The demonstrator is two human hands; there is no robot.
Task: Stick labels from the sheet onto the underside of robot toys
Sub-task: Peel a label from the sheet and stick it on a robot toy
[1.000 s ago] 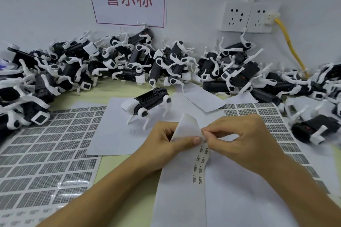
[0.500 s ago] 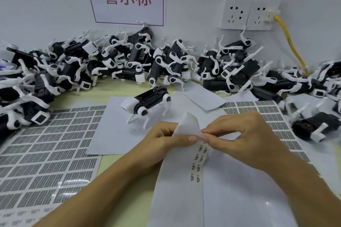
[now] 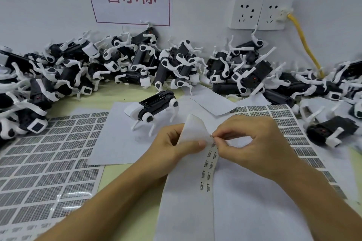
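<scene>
My left hand point(image 3: 172, 146) grips the bent-over top of a white label sheet point(image 3: 188, 197), thumb pressed on its front. A narrow column of small printed labels point(image 3: 209, 164) runs down the sheet's right edge. My right hand point(image 3: 252, 143) pinches at the topmost label with thumb and forefinger, right beside my left thumb. A black-and-white robot dog toy point(image 3: 154, 107) stands upright on paper just behind my hands. Several more such toys point(image 3: 176, 64) lie heaped along the wall.
Large sheets of grey printed labels lie at the left point(image 3: 45, 162) and behind my right hand point(image 3: 290, 127). Loose white backing papers point(image 3: 117, 139) cover the yellowish table. Two wall sockets point(image 3: 258, 13) with a yellow cable point(image 3: 305, 45) sit at the back right.
My right fingertips have worked in closer at the top label. The sheet's bent top stays held by my left hand. The view shifted slightly downward.
</scene>
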